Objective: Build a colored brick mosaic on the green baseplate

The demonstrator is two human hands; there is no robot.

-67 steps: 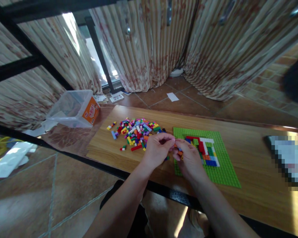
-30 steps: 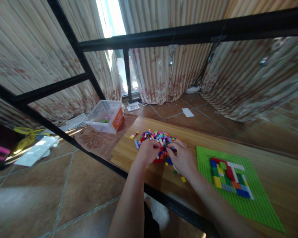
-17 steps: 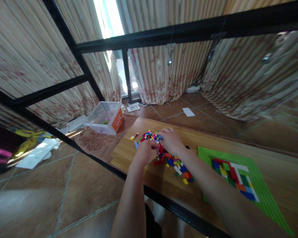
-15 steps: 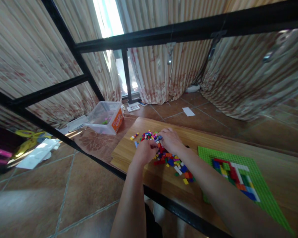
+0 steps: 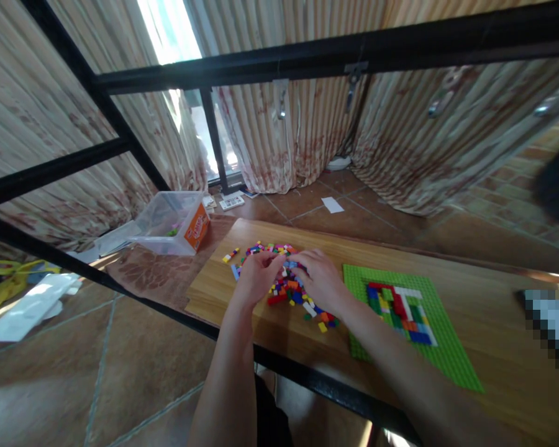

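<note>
A heap of small coloured bricks [image 5: 286, 292] lies on the wooden table [image 5: 484, 323]. Both hands rest on top of this heap. My left hand [image 5: 257, 276] sits at its left side with the fingers curled down into the bricks. My right hand [image 5: 319, 279] lies over the heap's right part, fingers bent and spread among the pieces; what either holds is hidden. To the right lies a green baseplate [image 5: 442, 347] with a flat patch of red, white, blue, yellow and green bricks [image 5: 398, 307] built on it.
A clear plastic box with an orange label [image 5: 172, 222] stands on the floor past the table's left end. Black metal bars [image 5: 307, 59] cross above and to the left. Curtains hang behind. A blurred flat object [image 5: 554, 326] lies at the table's right end.
Both hands left the baseplate edge and went to the brick heap. Over the last second the right hand has raked across the heap, spreading bricks toward the near edge. The camera view shifted.
</note>
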